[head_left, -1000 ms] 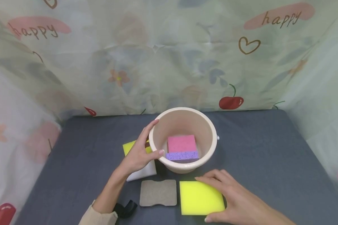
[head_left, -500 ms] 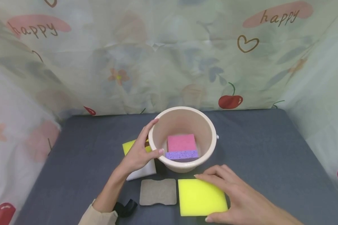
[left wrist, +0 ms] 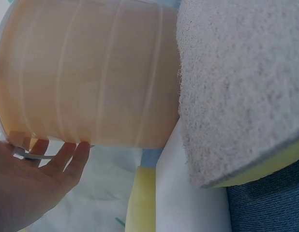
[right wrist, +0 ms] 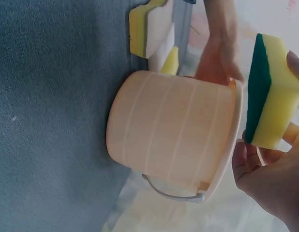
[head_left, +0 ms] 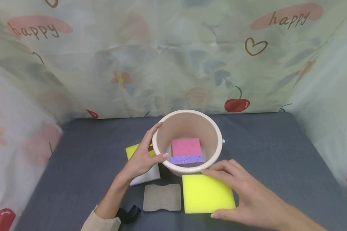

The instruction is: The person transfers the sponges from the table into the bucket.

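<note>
A pale beige bucket [head_left: 188, 125] stands upright, and my left hand [head_left: 138, 163] grips its rim on the left side, thumb over the front edge. Inside at the bottom lies a sponge with a pink top [head_left: 186, 147] and a speckled purple part [head_left: 186, 159] along its near side. My right hand [head_left: 245, 194] pinches a yellow sponge [head_left: 206, 194] by two opposite edges, just in front of the bucket's near rim. The right wrist view shows that sponge raised off the table beside the rim, its green scouring layer [right wrist: 260, 92] facing the bucket.
A grey-faced sponge [head_left: 162, 197] with notched sides lies in front of the bucket. Partly under my left hand are a white block [head_left: 147, 177] and a yellow piece [head_left: 131, 150]. A black strap [head_left: 130, 214] sits by the left wrist. The bucket's handle [right wrist: 173, 196] hangs down outside.
My right hand has lifted the yellow sponge from beside the grey-faced one and brought it toward the bucket's near rim. The left hand stays on the rim.
</note>
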Tool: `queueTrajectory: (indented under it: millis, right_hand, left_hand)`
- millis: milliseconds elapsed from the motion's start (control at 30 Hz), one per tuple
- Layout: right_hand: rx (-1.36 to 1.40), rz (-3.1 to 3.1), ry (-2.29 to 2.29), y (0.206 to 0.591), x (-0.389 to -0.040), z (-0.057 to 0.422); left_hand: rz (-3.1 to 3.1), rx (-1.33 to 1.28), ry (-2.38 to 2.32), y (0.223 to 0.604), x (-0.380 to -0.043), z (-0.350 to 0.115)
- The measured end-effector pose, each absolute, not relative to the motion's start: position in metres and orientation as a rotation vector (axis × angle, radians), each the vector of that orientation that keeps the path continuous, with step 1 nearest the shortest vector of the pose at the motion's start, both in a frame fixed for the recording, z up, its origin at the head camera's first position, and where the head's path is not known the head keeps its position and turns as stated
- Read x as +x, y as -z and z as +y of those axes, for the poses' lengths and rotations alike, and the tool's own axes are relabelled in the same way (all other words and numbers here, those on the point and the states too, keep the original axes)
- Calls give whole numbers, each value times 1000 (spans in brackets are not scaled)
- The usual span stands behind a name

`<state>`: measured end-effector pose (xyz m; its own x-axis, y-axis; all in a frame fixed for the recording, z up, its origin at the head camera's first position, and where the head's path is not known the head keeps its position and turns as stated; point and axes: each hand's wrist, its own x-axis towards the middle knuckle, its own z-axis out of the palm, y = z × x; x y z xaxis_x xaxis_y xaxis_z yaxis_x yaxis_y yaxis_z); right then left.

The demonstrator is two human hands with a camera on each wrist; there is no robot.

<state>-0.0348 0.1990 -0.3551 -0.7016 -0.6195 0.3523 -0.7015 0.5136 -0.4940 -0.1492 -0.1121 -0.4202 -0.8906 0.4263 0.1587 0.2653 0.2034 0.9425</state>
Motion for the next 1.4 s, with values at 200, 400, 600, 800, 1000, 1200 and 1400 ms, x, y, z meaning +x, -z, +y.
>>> queueTrajectory:
  millis: [200, 400, 600, 800, 1000, 1200, 1400]
  right_hand:
    - [1132, -2658, -952, 350, -40, 200]
    - [1104, -2674, -932, 346, -46, 201]
    - [1097, -2672, -895, 342, -54, 199]
    - [1072, -2671, -850, 337, -64, 196]
    - [1024, -2698, -844, 332, -74, 195]
    - [975, -2756, -836, 332, -82, 193]
    - [938, -2760, -864, 333, -92, 192]
  left_hand:
    - [2329, 686, -1775, 422, -149, -113]
    - [2319, 684, -1777, 423, -148, -113]
    - [2315, 685, -1780, 422, -148, -114]
    - [2320, 683, -1776, 423, -147, -114]
    - [2327, 696, -1776, 423, -148, -114]
    - [2337, 681, -1763, 422, -149, -114]
    - [2351, 679, -1754, 421, -150, -113]
